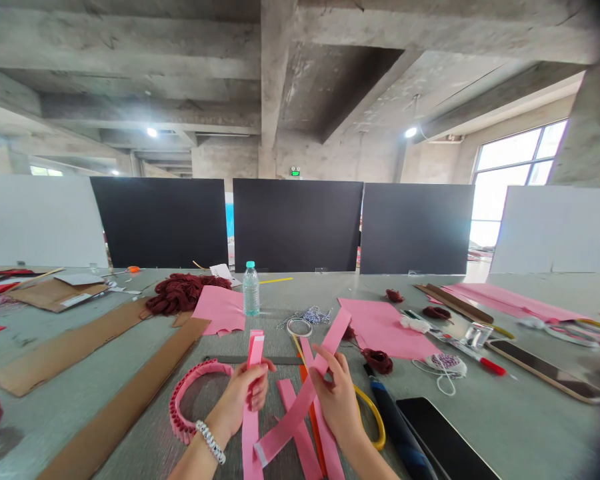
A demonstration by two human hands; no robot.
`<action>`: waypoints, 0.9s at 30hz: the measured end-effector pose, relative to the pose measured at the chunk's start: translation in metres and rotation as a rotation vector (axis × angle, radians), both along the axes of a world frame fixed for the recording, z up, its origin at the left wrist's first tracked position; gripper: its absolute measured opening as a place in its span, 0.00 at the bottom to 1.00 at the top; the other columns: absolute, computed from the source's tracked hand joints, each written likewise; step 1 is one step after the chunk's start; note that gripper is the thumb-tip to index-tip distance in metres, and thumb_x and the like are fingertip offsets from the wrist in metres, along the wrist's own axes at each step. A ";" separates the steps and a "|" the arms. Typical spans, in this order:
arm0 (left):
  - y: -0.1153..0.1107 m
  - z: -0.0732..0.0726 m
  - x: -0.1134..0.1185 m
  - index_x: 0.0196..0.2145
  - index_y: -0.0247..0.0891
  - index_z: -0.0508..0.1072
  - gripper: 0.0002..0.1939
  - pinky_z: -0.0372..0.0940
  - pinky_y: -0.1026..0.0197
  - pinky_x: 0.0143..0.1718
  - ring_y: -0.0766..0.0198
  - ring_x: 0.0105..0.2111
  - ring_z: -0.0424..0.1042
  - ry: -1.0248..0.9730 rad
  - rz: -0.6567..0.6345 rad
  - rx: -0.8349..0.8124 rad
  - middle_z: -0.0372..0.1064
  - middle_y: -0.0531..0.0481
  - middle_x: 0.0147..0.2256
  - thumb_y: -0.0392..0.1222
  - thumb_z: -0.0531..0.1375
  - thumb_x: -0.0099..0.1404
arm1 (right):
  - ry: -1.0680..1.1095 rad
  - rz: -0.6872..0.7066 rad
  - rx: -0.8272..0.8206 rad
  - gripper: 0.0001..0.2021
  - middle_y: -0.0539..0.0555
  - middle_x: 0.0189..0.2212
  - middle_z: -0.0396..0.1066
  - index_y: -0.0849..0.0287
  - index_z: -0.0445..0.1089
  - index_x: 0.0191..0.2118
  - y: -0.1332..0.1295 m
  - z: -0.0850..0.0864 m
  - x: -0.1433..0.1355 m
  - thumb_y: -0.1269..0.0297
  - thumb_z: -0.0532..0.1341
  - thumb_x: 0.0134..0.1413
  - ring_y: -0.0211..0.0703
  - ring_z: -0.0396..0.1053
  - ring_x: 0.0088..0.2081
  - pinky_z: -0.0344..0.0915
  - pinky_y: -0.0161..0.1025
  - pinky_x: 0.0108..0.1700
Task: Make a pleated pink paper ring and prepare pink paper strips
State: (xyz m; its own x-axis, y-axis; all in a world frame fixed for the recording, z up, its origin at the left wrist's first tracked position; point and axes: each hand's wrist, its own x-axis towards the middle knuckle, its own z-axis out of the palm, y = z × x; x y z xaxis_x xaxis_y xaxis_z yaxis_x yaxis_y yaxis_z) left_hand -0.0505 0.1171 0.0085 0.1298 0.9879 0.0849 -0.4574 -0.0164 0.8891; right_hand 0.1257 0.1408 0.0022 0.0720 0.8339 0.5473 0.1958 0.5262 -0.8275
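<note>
My left hand (254, 385), with a beaded bracelet (211, 441) at the wrist, is closed around an upright pink strip (251, 433) whose top end is folded over. My right hand (336, 392) pinches a second pink strip (287, 427) that slants from upper right to lower left. Its pale-tipped lower end crosses close to the first strip; whether they touch I cannot tell. More pink strips (305, 453) lie beneath, beside a thin orange piece (316, 437). Left of my left hand rests a curved pink band with pleats (177, 407). A yellow hoop (379, 423) is partly behind my right hand.
A water bottle (251, 293) stands beyond my hands, near dark red yarn (185, 293) and a tape roll (299, 327). Long cardboard strips (125, 400) lie left. Pink sheets (387, 330), a black phone (445, 437) and another phone (545, 367) lie right. Black panels (297, 227) line the back.
</note>
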 end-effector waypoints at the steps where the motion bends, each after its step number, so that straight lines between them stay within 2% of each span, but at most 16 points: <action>1: 0.001 -0.001 0.000 0.27 0.32 0.68 0.09 0.41 0.69 0.12 0.76 0.11 0.44 -0.009 0.025 0.000 0.47 0.61 0.12 0.41 0.55 0.56 | 0.087 0.002 -0.041 0.15 0.50 0.30 0.60 0.56 0.66 0.42 0.002 -0.001 0.001 0.67 0.57 0.43 0.36 0.61 0.28 0.63 0.33 0.29; 4: 0.005 -0.004 0.002 0.27 0.34 0.67 0.10 0.45 0.69 0.12 0.76 0.10 0.48 -0.056 0.160 0.009 0.50 0.62 0.12 0.45 0.55 0.56 | 0.512 0.056 -0.278 0.18 0.47 0.26 0.64 0.57 0.67 0.39 0.011 -0.007 0.005 0.66 0.62 0.36 0.34 0.63 0.24 0.64 0.32 0.25; 7: 0.009 -0.008 0.005 0.29 0.37 0.64 0.10 0.53 0.68 0.16 0.73 0.13 0.56 -0.105 0.313 0.022 0.57 0.60 0.15 0.47 0.56 0.55 | 0.909 0.097 -0.462 0.18 0.44 0.22 0.66 0.57 0.67 0.34 0.021 -0.013 0.010 0.67 0.65 0.29 0.31 0.64 0.21 0.64 0.28 0.23; 11: 0.010 -0.012 0.008 0.29 0.37 0.63 0.12 0.60 0.64 0.23 0.69 0.20 0.64 -0.144 0.384 -0.014 0.64 0.55 0.20 0.48 0.57 0.53 | 1.016 0.090 -0.492 0.14 0.44 0.21 0.68 0.57 0.67 0.29 0.028 -0.016 0.015 0.69 0.65 0.26 0.33 0.67 0.23 0.69 0.31 0.29; 14: 0.009 -0.012 0.009 0.26 0.37 0.61 0.13 0.55 0.67 0.18 0.73 0.15 0.59 -0.164 0.343 -0.045 0.60 0.58 0.18 0.50 0.58 0.52 | 1.029 0.110 -0.474 0.13 0.46 0.24 0.69 0.57 0.67 0.28 0.025 -0.009 0.014 0.69 0.65 0.29 0.37 0.68 0.26 0.70 0.37 0.34; 17: 0.008 -0.010 0.010 0.21 0.37 0.58 0.16 0.43 0.70 0.13 0.77 0.10 0.47 -0.159 0.252 -0.086 0.50 0.62 0.12 0.52 0.56 0.53 | 1.055 0.173 -0.354 0.17 0.48 0.35 0.68 0.55 0.67 0.36 0.015 0.007 0.008 0.69 0.65 0.33 0.38 0.68 0.32 0.69 0.42 0.40; 19: 0.006 -0.007 0.010 0.18 0.37 0.57 0.19 0.38 0.70 0.13 0.78 0.10 0.42 -0.147 0.183 -0.117 0.44 0.63 0.11 0.54 0.55 0.53 | 1.066 0.265 -0.281 0.20 0.48 0.47 0.62 0.52 0.66 0.40 0.008 0.022 0.001 0.68 0.64 0.35 0.39 0.67 0.37 0.66 0.44 0.45; 21: 0.003 -0.005 0.011 0.16 0.37 0.56 0.21 0.35 0.69 0.13 0.78 0.10 0.39 -0.140 0.110 -0.134 0.40 0.64 0.11 0.56 0.55 0.53 | 1.056 0.370 -0.265 0.20 0.47 0.52 0.56 0.51 0.65 0.42 0.001 0.037 -0.008 0.67 0.62 0.38 0.40 0.64 0.42 0.62 0.45 0.49; 24: 0.000 -0.002 0.012 0.19 0.35 0.61 0.20 0.35 0.69 0.14 0.78 0.12 0.36 -0.158 0.019 -0.125 0.38 0.64 0.12 0.56 0.55 0.53 | 1.030 0.525 -0.275 0.16 0.47 0.52 0.57 0.51 0.64 0.43 -0.006 0.058 -0.023 0.65 0.57 0.43 0.40 0.61 0.48 0.56 0.45 0.53; 27: -0.001 -0.001 0.012 0.25 0.35 0.64 0.20 0.37 0.69 0.14 0.77 0.12 0.37 -0.212 -0.016 -0.105 0.41 0.63 0.13 0.58 0.54 0.53 | 1.045 0.665 -0.272 0.14 0.47 0.49 0.61 0.52 0.66 0.42 -0.015 0.067 -0.037 0.66 0.54 0.46 0.39 0.59 0.50 0.51 0.44 0.55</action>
